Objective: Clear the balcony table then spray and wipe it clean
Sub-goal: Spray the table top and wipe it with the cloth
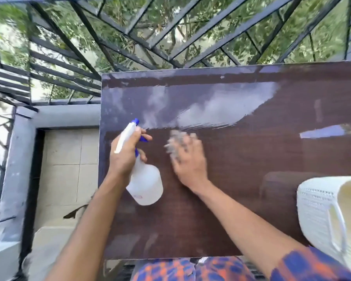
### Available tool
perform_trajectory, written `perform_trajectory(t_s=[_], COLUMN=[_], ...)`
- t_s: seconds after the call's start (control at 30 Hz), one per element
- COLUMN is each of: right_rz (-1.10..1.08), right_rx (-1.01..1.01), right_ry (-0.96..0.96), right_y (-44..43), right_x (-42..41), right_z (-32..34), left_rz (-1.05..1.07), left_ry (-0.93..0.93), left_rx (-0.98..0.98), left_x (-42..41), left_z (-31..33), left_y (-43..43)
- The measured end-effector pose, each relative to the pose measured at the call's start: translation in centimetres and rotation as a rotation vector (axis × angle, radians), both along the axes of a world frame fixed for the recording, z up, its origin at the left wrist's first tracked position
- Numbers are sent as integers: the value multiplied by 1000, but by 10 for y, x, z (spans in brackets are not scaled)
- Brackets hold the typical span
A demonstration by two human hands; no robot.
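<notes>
Item count, one moment:
- Hands: 2, left hand (pixel 126 157) and right hand (pixel 188 161).
- Desk (pixel 251 159): 1.
- Spray bottle (pixel 145 185): 1.
- Cloth (pixel 175 138): 1, blurred, so the count is only as far as can be told.
- Basket (pixel 320 209): 1.
- Railing (pixel 109 47): 1.

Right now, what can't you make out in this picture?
Head view only.
Cloth under the right hand: motion blur hides its shape and colour.
Basket: cut off by the right edge; its wall hides the contents.
Bottle: label too small to read; the left hand covers its neck.
</notes>
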State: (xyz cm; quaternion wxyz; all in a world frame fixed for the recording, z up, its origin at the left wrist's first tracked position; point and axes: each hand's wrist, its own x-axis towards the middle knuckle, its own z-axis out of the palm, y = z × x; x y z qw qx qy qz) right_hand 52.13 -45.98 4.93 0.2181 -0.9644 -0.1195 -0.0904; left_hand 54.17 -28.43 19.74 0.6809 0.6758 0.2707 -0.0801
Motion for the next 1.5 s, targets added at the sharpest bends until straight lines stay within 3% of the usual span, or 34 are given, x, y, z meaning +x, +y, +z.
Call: perform_trajectory(t_s=[0.13,0.23,0.4,0.53,0.77,0.9,1.07,1.17,1.27,1.37,1.43,1.5], right_rz=[655,733,404,452,335,-33,-579,-814,-867,-966,-861,-575], right_rx=[52,18,-30,-114,-133,-38,-111,-97,-96,-116,-89,-21], right_ry=[52,4,22,191,162,158,222,284,281,230,220,141], right_y=[114,164,190,209,216,125,-71,-138,-139,-86,-25,41], right_x=[46,108,217,255,268,276,284,268,245,222,207,191], right_z=[-7,12,20,20,20,21,19,23,19,19,19,16], left_rz=[54,77,37,-11,-57,-129,-213,-284,-323,-384,-393,-387], left_ry=[19,3,-36,-38,-64,-107,-132,-117,-89,-86,-93,-92], left_rx=[-105,-59,38,56,27,-28,-67,-73,-102,-134,-151,-133], left_x=[16,21,37,60,112,133,151,153,149,142,135,127], left_z=[-3,-5,-9,-19,-24,-21,-23,-27,-23,-13,-8,-6], left_y=[43,87,148,175,171,148,108,84,67,57,54,54])
